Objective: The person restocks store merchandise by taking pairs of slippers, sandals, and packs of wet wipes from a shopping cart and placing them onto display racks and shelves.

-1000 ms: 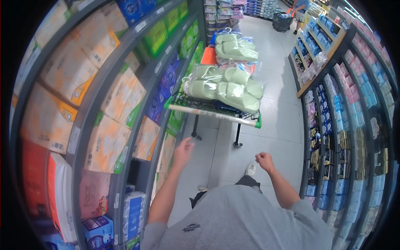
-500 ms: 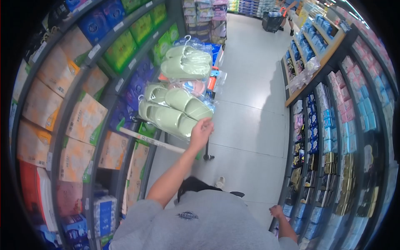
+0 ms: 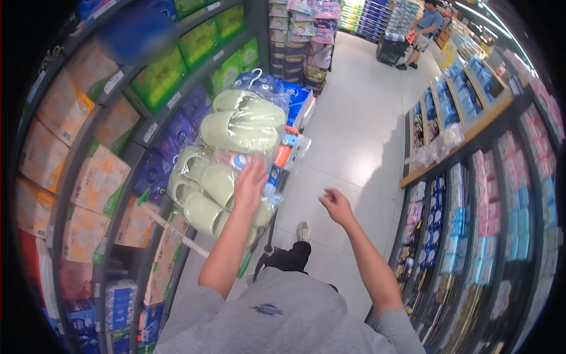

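Note:
Pale green slippers in clear plastic bags lie on top of a pile in front of me. One bagged pair (image 3: 242, 121) lies at the far end, and more bagged slippers (image 3: 203, 197) lie nearer. My left hand (image 3: 251, 184) rests on the near bag's right side, fingers stretched out. An orange and blue packaged item (image 3: 286, 148) and a blue package (image 3: 298, 101) stick out at the pile's right. My right hand (image 3: 337, 207) hangs over the aisle floor, fingers loosely bent and apart, touching nothing. A pale pole with green ends (image 3: 171, 230) slants beside the slippers.
Shelves with boxed and wrapped packs (image 3: 100, 177) run along the left. More shelves with small packets (image 3: 454, 212) line the right, beside a wooden-edged display (image 3: 439, 147). Farther along the tiled aisle (image 3: 348, 118), a person (image 3: 425, 32) stands with a dark cart (image 3: 392, 48).
My left hand has moved from the near slippers' edge farther onto the pile. My right hand has risen from low right to over the aisle. The distant person and cart show more fully.

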A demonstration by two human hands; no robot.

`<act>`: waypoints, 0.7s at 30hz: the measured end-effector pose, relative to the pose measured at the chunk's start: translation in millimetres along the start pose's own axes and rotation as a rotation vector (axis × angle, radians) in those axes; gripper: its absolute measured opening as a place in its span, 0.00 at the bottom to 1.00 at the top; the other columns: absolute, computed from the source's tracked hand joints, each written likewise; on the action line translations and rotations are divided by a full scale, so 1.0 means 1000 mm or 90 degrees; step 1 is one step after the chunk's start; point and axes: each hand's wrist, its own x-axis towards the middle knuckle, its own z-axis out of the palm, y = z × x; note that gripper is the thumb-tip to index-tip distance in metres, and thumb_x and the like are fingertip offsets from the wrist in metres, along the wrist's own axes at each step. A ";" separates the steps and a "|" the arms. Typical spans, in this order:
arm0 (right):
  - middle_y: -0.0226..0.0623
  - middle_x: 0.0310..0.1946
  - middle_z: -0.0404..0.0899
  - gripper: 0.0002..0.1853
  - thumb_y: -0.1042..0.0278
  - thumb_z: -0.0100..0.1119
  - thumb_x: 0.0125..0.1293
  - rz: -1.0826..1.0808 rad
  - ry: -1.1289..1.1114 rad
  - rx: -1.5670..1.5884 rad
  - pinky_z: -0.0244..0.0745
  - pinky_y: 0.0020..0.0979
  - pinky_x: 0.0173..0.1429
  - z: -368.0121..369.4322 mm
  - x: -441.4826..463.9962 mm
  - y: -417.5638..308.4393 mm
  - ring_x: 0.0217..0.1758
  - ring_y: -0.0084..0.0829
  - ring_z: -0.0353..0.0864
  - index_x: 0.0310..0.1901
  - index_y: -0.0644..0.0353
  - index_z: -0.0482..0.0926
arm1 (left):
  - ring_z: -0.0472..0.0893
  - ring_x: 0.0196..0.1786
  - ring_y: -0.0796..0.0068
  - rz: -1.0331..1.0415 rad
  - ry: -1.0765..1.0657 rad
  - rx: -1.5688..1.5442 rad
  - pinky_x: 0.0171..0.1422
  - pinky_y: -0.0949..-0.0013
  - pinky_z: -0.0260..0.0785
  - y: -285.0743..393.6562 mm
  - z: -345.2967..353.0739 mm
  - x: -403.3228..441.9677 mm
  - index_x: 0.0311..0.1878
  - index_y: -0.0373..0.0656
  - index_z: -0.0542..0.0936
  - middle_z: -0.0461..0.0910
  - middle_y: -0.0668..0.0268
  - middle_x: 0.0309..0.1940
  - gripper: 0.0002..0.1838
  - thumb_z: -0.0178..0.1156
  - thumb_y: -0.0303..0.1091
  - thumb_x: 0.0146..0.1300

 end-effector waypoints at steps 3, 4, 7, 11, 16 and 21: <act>0.54 0.52 0.76 0.38 0.52 0.67 0.59 -0.043 -0.074 0.067 0.78 0.33 0.48 0.012 0.111 -0.073 0.45 0.35 0.82 0.63 0.69 0.66 | 0.76 0.54 0.65 0.011 0.069 -0.027 0.59 0.62 0.71 0.000 0.009 0.022 0.56 0.37 0.71 0.75 0.58 0.51 0.20 0.57 0.40 0.69; 0.56 0.56 0.74 0.42 0.51 0.67 0.58 -0.036 -0.100 0.109 0.78 0.34 0.49 0.015 0.140 -0.094 0.48 0.36 0.81 0.66 0.71 0.62 | 0.76 0.53 0.65 0.013 0.101 -0.039 0.59 0.62 0.71 0.000 0.010 0.029 0.56 0.37 0.71 0.75 0.59 0.49 0.19 0.57 0.40 0.69; 0.59 0.59 0.70 0.47 0.51 0.67 0.58 -0.053 -0.132 0.105 0.77 0.34 0.50 0.021 0.206 -0.149 0.55 0.40 0.77 0.67 0.76 0.55 | 0.77 0.48 0.68 0.032 0.150 -0.062 0.54 0.65 0.72 0.001 0.021 0.038 0.53 0.39 0.71 0.76 0.62 0.44 0.18 0.60 0.40 0.67; 0.56 0.55 0.75 0.40 0.55 0.66 0.60 -0.017 -0.100 0.175 0.76 0.30 0.49 0.061 0.273 -0.130 0.54 0.36 0.79 0.65 0.77 0.61 | 0.77 0.35 0.76 0.021 0.232 -0.021 0.39 0.71 0.71 -0.001 0.027 0.058 0.43 0.41 0.73 0.75 0.67 0.32 0.15 0.63 0.40 0.64; 0.40 0.39 0.83 0.18 0.69 0.59 0.67 0.049 -0.295 0.434 0.76 0.27 0.43 0.062 0.269 -0.146 0.37 0.24 0.81 0.53 0.72 0.74 | 0.72 0.26 0.83 0.093 0.304 -0.013 0.29 0.78 0.64 0.012 0.052 0.066 0.40 0.42 0.73 0.74 0.71 0.28 0.10 0.64 0.33 0.60; 0.36 0.44 0.81 0.17 0.72 0.62 0.63 0.005 -0.445 0.606 0.75 0.25 0.43 0.002 0.300 -0.159 0.41 0.22 0.80 0.51 0.68 0.74 | 0.79 0.45 0.72 0.303 0.364 0.103 0.53 0.70 0.70 0.021 0.121 0.067 0.58 0.33 0.70 0.79 0.60 0.45 0.26 0.62 0.20 0.53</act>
